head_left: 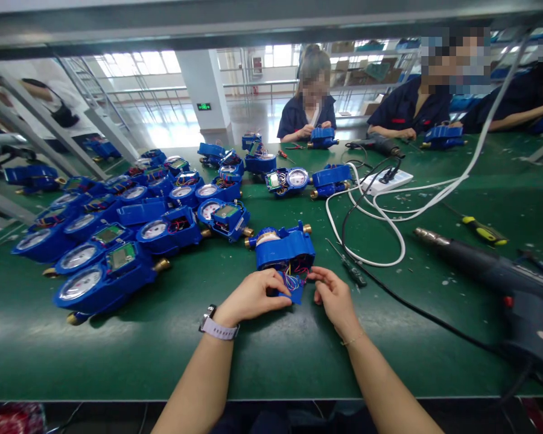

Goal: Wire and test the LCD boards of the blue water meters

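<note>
Blue meter (286, 250): where are you seeing it sitting?

I'm seeing it resting on the green table (199, 361), just ahead of both hands, with a crowd of other meters (140, 212) spreading off to the left and a heat gun (475, 265) lying well to the right.

How are the arms lying?

They're slanting inward from the bottom edge, elbows apart. The left hand (252, 295) is bending in at the wrist, its back facing up and its thumb pointing right. The right hand (337, 298) is angling its fingers leftward, forefinger stretching out, thumb lying beneath.

And the grip?

The left thumb and fingers are pinching a blue plate (295, 295) just this side of the meter. The right fingertips are hovering beside the thin coloured wires (292, 281); whether they're gripping one, I'm not managing to tell.
</note>
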### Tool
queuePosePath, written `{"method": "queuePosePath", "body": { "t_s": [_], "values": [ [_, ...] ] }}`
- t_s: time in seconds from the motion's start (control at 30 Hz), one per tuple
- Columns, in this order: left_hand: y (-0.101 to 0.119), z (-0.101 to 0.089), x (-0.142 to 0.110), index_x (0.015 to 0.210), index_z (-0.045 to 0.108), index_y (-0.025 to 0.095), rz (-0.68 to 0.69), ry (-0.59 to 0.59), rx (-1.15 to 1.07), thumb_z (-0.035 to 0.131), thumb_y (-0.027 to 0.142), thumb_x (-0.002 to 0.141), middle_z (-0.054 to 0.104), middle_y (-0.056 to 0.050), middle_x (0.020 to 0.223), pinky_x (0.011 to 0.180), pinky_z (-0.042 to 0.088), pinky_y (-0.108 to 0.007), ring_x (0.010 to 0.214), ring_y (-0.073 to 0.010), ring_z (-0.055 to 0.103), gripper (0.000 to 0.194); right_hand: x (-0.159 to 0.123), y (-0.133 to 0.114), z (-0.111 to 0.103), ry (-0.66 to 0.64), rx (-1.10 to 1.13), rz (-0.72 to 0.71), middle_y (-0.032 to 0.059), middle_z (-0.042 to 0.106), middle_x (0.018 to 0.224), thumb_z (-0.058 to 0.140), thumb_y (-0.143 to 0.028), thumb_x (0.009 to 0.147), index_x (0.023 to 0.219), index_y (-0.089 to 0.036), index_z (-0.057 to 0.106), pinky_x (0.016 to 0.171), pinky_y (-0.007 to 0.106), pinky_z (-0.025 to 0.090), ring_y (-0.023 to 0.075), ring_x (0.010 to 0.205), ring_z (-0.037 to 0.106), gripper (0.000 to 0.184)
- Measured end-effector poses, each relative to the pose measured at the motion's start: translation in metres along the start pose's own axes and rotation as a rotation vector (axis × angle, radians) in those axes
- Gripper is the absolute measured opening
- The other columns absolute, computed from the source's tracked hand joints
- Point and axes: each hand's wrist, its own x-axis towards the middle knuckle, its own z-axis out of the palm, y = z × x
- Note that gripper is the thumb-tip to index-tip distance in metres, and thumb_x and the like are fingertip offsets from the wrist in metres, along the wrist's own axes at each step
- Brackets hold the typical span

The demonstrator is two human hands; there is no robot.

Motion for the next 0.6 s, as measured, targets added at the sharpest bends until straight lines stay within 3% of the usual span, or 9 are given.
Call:
{"method": "queuePosePath", "body": {
  "t_s": [0.1,0.2,0.37,0.6],
  "values": [
    [-0.001,-0.002,0.0,0.084,0.074,0.021,0.002,-0.017,-0.053,0.075,0.023,0.078,0.066,-0.001,0.09,0.08,0.044,-0.025,0.086,-0.0148,0.062,0.007,-0.002,-0.002,0.004,-0.129,-0.003,0.016,0.0096,0.066,0.105,0.061,-0.033,0.066,0.103,-0.018,0.057,0.043,0.024,0.041,0.0075,0.046,0.05,0.04],
    [0.0,-0.003,0.0,0.084,0.074,0.02,0.001,-0.033,-0.081,0.075,0.023,0.079,0.067,-0.001,0.09,0.08,0.045,-0.025,0.085,-0.015,0.063,0.006,-0.004,-0.002,0.006,-0.176,-0.039,0.009,0.0062,0.065,0.101,0.07,-0.034,0.064,0.097,-0.019,0.056,0.043,0.023,0.039,0.0073,0.047,0.05,0.039],
    [0.003,-0.003,0.0,0.084,0.073,0.019,-0.014,-0.049,-0.081,0.074,0.022,0.078,0.069,-0.001,0.09,0.081,0.045,-0.025,0.086,-0.0154,0.063,0.007,-0.002,0.006,0.009,-0.113,-0.142,-0.021,-0.004,0.053,0.058,0.07,-0.038,0.071,0.091,-0.017,0.062,0.043,0.023,0.032,0.0105,0.044,0.044,0.03],
    [0.006,-0.006,-0.003,0.084,0.073,0.017,-0.035,-0.06,-0.123,0.071,0.024,0.079,0.069,-0.002,0.091,0.081,0.044,-0.025,0.086,-0.016,0.063,0.008,-0.005,0.01,0.012,-0.063,-0.137,-0.057,-0.0007,0.055,0.057,0.065,-0.047,0.078,0.079,-0.018,0.063,0.044,0.025,0.034,0.0123,0.044,0.046,0.029]
  ]
}}
